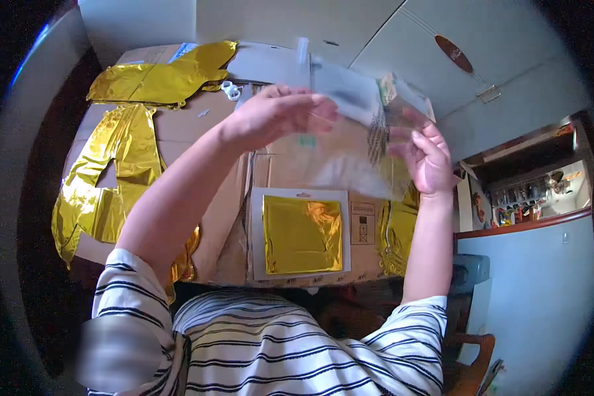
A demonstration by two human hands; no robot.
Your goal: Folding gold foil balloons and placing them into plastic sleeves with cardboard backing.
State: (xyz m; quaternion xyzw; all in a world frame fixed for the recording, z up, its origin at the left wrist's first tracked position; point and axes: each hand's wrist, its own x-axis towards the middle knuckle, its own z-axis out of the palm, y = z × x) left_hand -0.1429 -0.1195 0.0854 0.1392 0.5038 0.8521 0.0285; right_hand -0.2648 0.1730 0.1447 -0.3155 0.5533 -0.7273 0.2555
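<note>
A clear plastic bag (350, 173), smeared by motion, spreads between my two hands above the cardboard. My left hand (287, 115) is at its upper left side, the fingers bent and closed on the film, though blurred. On the right edge, my right hand (428, 155) pinches the bag with curled fingers. Below the bag, a flat gold foil piece (302, 234), folded into a square, lies on a white backing card (257, 231) with a hanging hole at the top.
Flat gold foil balloons lie at the far left (158, 79) and left (122, 165). More gold foil (396, 237) is beside my right forearm. White tape rolls (231, 90) sit behind my left hand. Cardboard (201, 142) covers the table; a wooden chair (478, 356) stands lower right.
</note>
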